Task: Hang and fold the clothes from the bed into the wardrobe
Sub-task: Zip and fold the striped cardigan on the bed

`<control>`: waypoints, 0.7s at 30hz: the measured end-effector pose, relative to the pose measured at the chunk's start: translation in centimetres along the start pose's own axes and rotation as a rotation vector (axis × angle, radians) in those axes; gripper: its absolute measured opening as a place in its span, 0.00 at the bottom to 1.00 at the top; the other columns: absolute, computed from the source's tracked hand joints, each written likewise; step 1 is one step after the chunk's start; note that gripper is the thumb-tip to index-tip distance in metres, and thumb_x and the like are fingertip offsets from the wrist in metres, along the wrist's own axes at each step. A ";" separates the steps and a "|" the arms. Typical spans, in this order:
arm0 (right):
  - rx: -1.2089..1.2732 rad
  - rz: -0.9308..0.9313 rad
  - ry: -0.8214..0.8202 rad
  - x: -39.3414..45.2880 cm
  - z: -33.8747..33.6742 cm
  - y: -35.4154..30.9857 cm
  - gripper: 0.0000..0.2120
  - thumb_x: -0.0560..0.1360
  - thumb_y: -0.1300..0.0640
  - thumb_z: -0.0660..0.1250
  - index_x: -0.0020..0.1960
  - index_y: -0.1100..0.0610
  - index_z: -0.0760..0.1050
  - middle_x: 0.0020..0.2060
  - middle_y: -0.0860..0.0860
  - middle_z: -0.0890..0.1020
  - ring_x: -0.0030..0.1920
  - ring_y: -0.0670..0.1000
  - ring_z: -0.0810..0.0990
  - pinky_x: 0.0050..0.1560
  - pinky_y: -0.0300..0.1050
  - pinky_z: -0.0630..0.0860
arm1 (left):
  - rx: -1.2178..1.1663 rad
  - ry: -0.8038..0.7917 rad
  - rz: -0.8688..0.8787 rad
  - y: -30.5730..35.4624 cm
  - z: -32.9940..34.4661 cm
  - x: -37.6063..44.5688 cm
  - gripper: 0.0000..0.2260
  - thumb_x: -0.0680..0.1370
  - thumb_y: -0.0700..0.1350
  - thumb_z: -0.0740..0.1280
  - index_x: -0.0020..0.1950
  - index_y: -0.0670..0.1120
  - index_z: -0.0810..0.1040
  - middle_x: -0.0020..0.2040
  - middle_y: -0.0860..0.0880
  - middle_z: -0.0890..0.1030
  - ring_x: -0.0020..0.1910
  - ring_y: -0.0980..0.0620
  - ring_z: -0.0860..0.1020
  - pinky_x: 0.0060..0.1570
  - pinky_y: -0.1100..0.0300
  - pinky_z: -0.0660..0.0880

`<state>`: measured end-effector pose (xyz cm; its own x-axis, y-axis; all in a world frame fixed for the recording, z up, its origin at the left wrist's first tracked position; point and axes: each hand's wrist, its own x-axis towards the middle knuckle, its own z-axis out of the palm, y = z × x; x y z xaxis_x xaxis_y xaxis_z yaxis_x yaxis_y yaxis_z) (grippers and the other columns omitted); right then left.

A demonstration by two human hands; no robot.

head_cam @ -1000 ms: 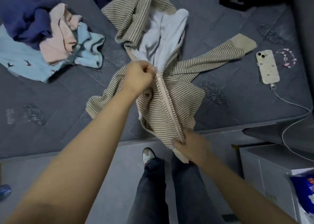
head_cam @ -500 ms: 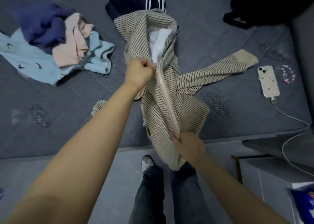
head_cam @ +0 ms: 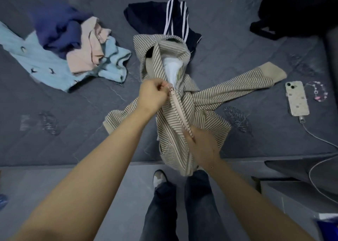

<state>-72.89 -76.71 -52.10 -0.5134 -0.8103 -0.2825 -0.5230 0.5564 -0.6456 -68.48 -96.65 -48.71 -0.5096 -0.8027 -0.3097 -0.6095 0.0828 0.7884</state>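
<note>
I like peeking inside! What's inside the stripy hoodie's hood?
Something white shows inside the striped hoodie near the hood. Whether it is lining or another garment cannot be told; the rest is covered.

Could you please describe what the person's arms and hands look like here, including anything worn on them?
Both forearms are bare, with no sleeves visible up to the frame edge. The left hand and right hand wear no gloves, rings or watch that I can see.

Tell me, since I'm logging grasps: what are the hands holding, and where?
Both hold the striped hoodie: left hand pinches the zipper pull near the top, right hand grips the zipper's lower end.
</note>
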 end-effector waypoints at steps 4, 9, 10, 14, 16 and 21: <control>0.132 0.017 -0.190 0.3 -0.9 -0.1 0.18 0.81 0.45 0.60 0.37 0.55 0.70 0.26 0.46 0.71 0.28 0.45 0.70 0.35 0.44 0.68 | -0.182 0.004 -0.083 -1.7 0.9 -1.0 0.10 0.79 0.40 0.67 0.38 0.48 0.78 0.34 0.49 0.81 0.36 0.51 0.80 0.49 0.53 0.79; 0.628 0.080 -0.517 3.6 -4.1 1.4 0.15 0.77 0.47 0.67 0.62 0.51 0.78 0.56 0.44 0.82 0.57 0.41 0.79 0.57 0.39 0.77 | -0.676 -0.031 -0.297 -4.8 0.4 -1.2 0.07 0.82 0.36 0.61 0.59 0.42 0.75 0.53 0.47 0.83 0.53 0.51 0.83 0.53 0.62 0.78; 0.624 0.125 -0.420 5.0 -4.6 2.0 0.15 0.78 0.49 0.66 0.63 0.51 0.77 0.57 0.43 0.81 0.58 0.40 0.78 0.57 0.37 0.75 | -0.669 -0.011 -0.348 -5.5 0.2 -0.9 0.09 0.81 0.34 0.61 0.59 0.41 0.75 0.56 0.45 0.82 0.56 0.49 0.82 0.55 0.60 0.78; 0.328 0.180 -0.099 12.3 -5.2 4.0 0.12 0.80 0.60 0.62 0.62 0.59 0.79 0.57 0.52 0.81 0.55 0.46 0.79 0.55 0.32 0.71 | -0.279 0.089 -0.411 -8.6 0.3 0.8 0.09 0.79 0.34 0.64 0.48 0.46 0.80 0.54 0.45 0.82 0.59 0.46 0.79 0.65 0.55 0.73; 0.297 0.189 -0.108 15.9 -4.4 5.1 0.15 0.80 0.60 0.62 0.66 0.60 0.75 0.62 0.56 0.77 0.62 0.52 0.76 0.63 0.41 0.71 | -0.112 0.056 -0.357 -10.0 0.7 2.6 0.06 0.79 0.38 0.67 0.54 0.45 0.80 0.54 0.46 0.81 0.59 0.46 0.79 0.63 0.54 0.74; -0.042 0.119 -0.241 21.1 -1.4 7.9 0.28 0.75 0.52 0.69 0.72 0.58 0.67 0.68 0.59 0.73 0.68 0.60 0.71 0.69 0.57 0.66 | 0.359 -0.140 -0.316 -13.3 2.2 7.5 0.31 0.75 0.56 0.71 0.74 0.48 0.65 0.72 0.43 0.68 0.72 0.42 0.65 0.71 0.43 0.61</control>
<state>-88.81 -89.14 -62.15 -0.3989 -0.7565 -0.5183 -0.4992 0.6532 -0.5693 -65.54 -102.46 -62.70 -0.3279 -0.7368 -0.5913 -0.9055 0.0665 0.4192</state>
